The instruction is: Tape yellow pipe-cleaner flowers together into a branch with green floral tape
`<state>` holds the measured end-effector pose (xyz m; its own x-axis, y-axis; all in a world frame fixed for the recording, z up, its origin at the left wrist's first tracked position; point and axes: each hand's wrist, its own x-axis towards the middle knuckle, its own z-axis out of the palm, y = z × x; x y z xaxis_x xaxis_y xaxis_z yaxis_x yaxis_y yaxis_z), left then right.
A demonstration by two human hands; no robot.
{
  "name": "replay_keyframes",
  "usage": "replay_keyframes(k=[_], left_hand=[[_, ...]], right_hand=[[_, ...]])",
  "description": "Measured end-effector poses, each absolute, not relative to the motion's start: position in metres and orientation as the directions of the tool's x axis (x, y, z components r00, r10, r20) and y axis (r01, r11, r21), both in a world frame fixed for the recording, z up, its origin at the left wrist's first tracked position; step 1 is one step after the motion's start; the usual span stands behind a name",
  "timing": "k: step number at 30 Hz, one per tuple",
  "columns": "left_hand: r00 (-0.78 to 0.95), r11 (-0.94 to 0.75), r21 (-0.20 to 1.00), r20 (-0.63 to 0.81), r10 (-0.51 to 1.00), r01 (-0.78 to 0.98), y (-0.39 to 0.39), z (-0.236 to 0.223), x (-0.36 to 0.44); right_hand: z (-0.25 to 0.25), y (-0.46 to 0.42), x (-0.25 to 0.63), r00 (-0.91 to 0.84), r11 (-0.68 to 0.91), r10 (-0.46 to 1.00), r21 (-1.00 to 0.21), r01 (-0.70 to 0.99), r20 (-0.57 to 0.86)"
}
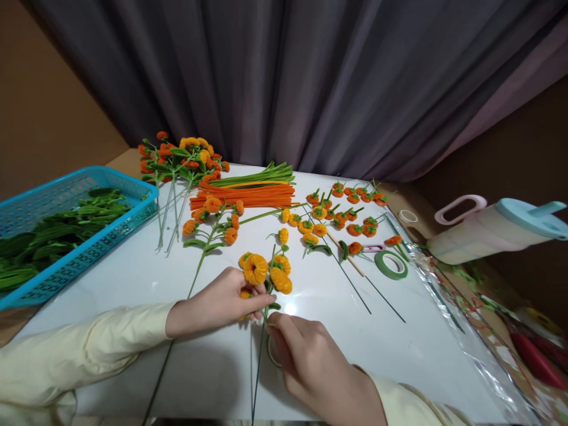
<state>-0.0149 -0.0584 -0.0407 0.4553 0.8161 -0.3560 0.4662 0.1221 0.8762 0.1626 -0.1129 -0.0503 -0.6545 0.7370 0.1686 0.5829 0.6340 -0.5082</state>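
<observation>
My left hand (231, 299) is closed around the upper stem of a yellow pipe-cleaner flower spray (255, 270), thumb pressed against it. Several round yellow blooms sit above and around my fingers, and the thin dark wire stem (256, 378) runs down toward the table's front edge. Just below the thumb, my right hand (310, 355) pinches a pale strip of tape against the stem. A white ring of a tape roll (272, 352) shows beneath that hand, mostly hidden by it. Left of both hands lies an orange flower spray (213, 228) with leaves on a long stem.
A blue basket (151, 201) of green leaves stands at left. Behind are finished flowers (177, 157) and orange pipe cleaners (248, 196). Loose flower heads (339, 219), a green tape roll (391, 264) and wires (355, 287) lie right, near a tumbler (483, 231).
</observation>
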Motion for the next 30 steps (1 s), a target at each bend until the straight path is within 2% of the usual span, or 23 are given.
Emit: replay_keyframes(k=[5, 9, 16, 24, 27, 30], left_hand=[[0.472, 0.025, 0.876, -0.283, 0.835, 0.481, -0.058, -0.043, -0.016], [0.459, -0.066, 0.848, -0.218, 0.861, 0.526, -0.06, -0.044, -0.017], [0.524, -0.012, 0.895, -0.249, 0.814, 0.445, -0.059, -0.041, -0.021], [0.568, 0.029, 0.947, -0.216, 0.794, 0.32, -0.06, -0.041, -0.02], [0.6, 0.058, 0.975, -0.178, 0.78, 0.214, -0.061, -0.041, -0.019], [0.646, 0.077, 0.988, -0.146, 0.749, 0.134, -0.061, -0.042, -0.02]], right_hand=[[-0.046, -0.108, 0.16, -0.629, 0.5, 0.774, -0.678, 0.538, 0.072], [-0.042, -0.105, 0.158, -0.622, 0.392, 0.783, -0.758, 0.522, -0.023], [-0.042, -0.103, 0.161, -0.586, 0.245, 0.805, -0.851, 0.465, -0.089], [-0.047, -0.103, 0.166, -0.513, 0.081, 0.854, -0.953, 0.291, -0.084], [-0.05, -0.099, 0.166, -0.505, -0.092, 0.846, -0.981, 0.172, -0.168], [-0.06, -0.092, 0.166, -0.595, -0.33, 0.744, -0.941, 0.068, -0.304]])
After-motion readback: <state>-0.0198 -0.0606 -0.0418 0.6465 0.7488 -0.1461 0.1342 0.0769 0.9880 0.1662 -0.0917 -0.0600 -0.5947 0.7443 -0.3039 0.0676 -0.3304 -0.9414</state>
